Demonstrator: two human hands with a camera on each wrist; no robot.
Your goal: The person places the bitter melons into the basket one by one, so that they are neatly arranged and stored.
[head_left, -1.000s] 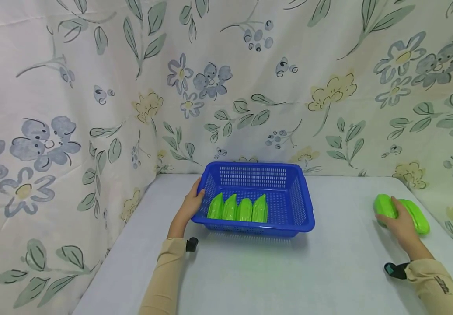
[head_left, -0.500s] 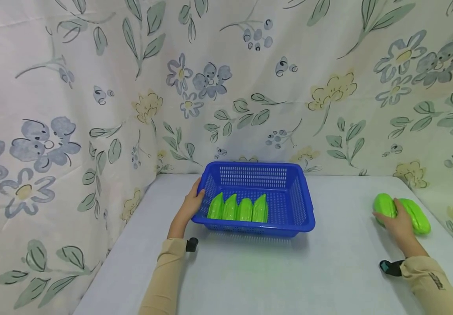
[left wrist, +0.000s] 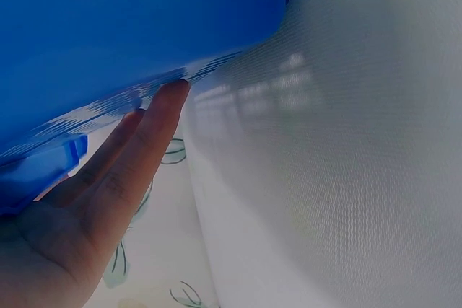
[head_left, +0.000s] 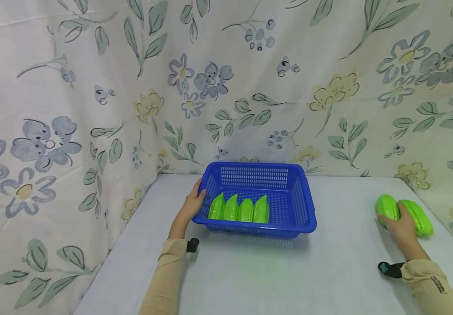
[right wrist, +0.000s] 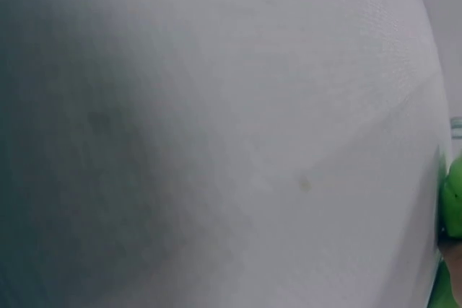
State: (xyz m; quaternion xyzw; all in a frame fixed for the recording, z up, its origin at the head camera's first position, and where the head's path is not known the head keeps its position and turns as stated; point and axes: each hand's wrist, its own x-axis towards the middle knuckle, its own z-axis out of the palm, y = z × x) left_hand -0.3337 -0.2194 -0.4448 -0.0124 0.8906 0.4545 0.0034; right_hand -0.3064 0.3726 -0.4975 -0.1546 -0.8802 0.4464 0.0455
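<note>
My left hand point(head_left: 193, 202) holds the blue plastic basket point(head_left: 252, 227) by its left side, the thumb over the rim. In the left wrist view, straight fingers point(left wrist: 137, 153) lie along the outside of the basket point(left wrist: 144, 41). Inside the basket, several glossy green ridged gourd-like pieces point(head_left: 231, 208) stand in a row at the left and middle. Far to the right, my right hand point(head_left: 402, 227) grips a similar green gourd-like piece point(head_left: 388, 206) between thumb and fingers. A second green piece point(head_left: 418, 218) lies close against that hand's right side.
The white table point(head_left: 273, 275) spreads between the basket and the right hand. A floral curtain point(head_left: 250, 87) hangs behind the table and along both sides. Black straps point(head_left: 391, 270) circle the wrists.
My right hand has shifted very slightly on the green piece, its forearm a little to the left. The left hand and the basket stay in place.
</note>
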